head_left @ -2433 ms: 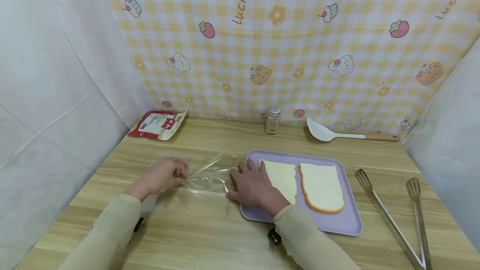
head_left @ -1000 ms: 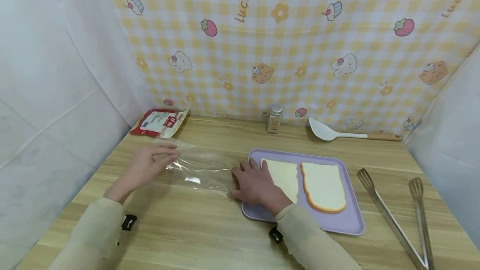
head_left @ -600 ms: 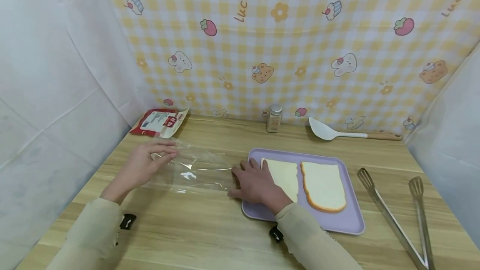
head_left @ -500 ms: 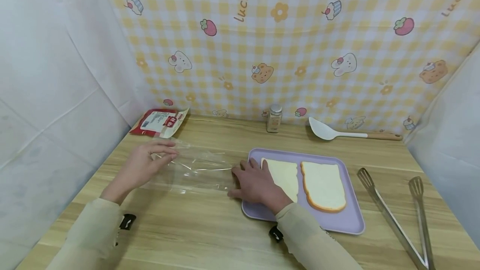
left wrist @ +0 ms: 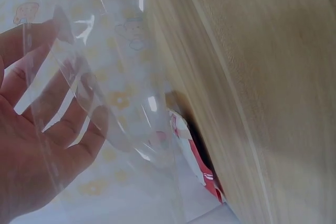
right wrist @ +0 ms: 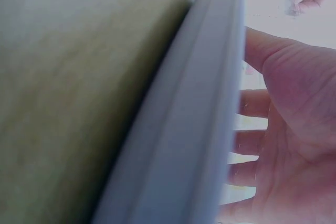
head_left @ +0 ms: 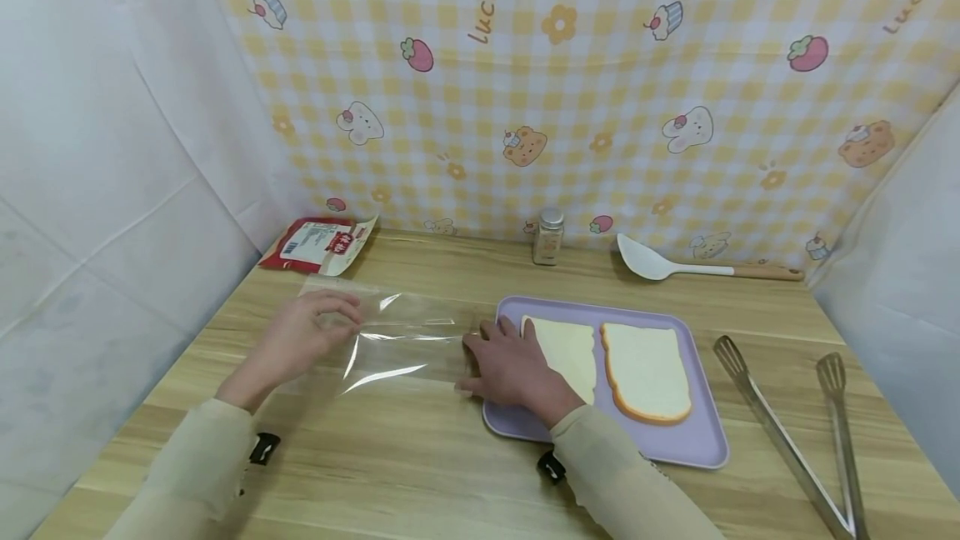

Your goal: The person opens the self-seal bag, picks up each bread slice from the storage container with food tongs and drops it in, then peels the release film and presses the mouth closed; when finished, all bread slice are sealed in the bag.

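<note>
Plastic film (head_left: pixel 408 348), lengthwise left to right

Tray (head_left: pixel 705 444): one, holding two slices (head_left: pixel 648 373). To its left: one film (head_left: pixel 412 332), one packet (head_left: pixel 315 247); behind: one jar (head_left: pixel 548 240), one spatula (head_left: pixel 648 261); right: one pair of tongs (head_left: pixel 783 440). Hands (head_left: pixel 513 369): two.

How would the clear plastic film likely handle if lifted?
The clear plastic film is probably floppy, given its creases. It may be light for its size, as it looks thin and see-through. Its glossy highlights hint that it could be slippery.
</note>
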Tool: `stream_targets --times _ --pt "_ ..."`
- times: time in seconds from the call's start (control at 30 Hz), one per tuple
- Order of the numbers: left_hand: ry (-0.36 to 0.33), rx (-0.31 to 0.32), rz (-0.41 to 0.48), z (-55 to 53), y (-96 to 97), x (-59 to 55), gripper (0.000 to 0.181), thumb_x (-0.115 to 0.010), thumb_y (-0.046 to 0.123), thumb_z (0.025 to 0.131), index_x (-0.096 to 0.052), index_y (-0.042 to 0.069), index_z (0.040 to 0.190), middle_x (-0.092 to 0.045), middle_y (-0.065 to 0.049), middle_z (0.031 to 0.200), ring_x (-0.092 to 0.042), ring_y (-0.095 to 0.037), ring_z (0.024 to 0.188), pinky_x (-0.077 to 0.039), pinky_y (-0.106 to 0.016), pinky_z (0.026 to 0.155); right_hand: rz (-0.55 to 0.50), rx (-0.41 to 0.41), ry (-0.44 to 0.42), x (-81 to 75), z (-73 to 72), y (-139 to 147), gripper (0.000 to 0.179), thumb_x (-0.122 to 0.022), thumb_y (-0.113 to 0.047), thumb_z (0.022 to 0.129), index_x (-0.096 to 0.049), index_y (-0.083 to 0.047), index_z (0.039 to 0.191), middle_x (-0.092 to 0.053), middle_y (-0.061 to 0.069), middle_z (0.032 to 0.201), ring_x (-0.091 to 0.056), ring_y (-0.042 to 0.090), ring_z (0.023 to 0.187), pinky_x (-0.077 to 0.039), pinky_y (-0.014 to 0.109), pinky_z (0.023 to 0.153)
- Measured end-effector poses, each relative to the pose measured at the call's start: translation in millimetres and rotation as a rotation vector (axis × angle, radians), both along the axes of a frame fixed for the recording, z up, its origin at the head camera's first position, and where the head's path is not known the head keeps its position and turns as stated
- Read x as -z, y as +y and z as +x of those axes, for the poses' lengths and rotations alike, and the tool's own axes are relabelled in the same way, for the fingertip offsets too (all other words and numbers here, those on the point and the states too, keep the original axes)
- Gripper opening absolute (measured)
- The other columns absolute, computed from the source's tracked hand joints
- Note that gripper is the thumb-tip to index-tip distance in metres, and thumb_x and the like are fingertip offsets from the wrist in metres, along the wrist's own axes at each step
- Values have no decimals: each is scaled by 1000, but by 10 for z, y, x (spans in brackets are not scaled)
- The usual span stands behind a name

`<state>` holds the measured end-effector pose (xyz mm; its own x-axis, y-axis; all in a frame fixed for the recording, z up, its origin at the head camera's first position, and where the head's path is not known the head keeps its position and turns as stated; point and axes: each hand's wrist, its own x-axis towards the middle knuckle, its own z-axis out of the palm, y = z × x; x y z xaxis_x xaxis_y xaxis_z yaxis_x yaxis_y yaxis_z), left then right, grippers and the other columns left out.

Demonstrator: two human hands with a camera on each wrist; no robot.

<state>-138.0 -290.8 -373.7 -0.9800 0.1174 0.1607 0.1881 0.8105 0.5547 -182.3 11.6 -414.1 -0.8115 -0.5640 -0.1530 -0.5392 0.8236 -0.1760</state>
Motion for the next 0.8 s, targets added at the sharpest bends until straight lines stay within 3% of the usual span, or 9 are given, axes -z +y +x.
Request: stream_targets --times 0.17,0.37,0.8 --pt "0 -10 11 8 9 13 9 -74 5 94 -80 8 101 -71 -18 135 -57 -48 133 -47 -65 105 -12 -5 -3 12 1 1 67 -74 -57 95 -58 -20 149 -49 12 159 -38 43 152 -23 71 124" --pt "0 -32 64 24 3 -55 7 -73 4 96 -78 5 100 -71 -20 134 -56 -49 135 -45 -69 108 -17 -6 -18 3 -4 12 68 -73 -56 95 -56 -20 151 -48 13 160 -36 44 153 -22 72 124" --pt "38 -80 68 46 -21 -129 6 -75 13 98 -77 9 102 -71 -15 136 -59 -44 134 -51 -62 101 7 -12 3 7 -30 12 70 -72 -60 95 -57 -22 151 -50 10 157 -42 39 147 -27 71 121"
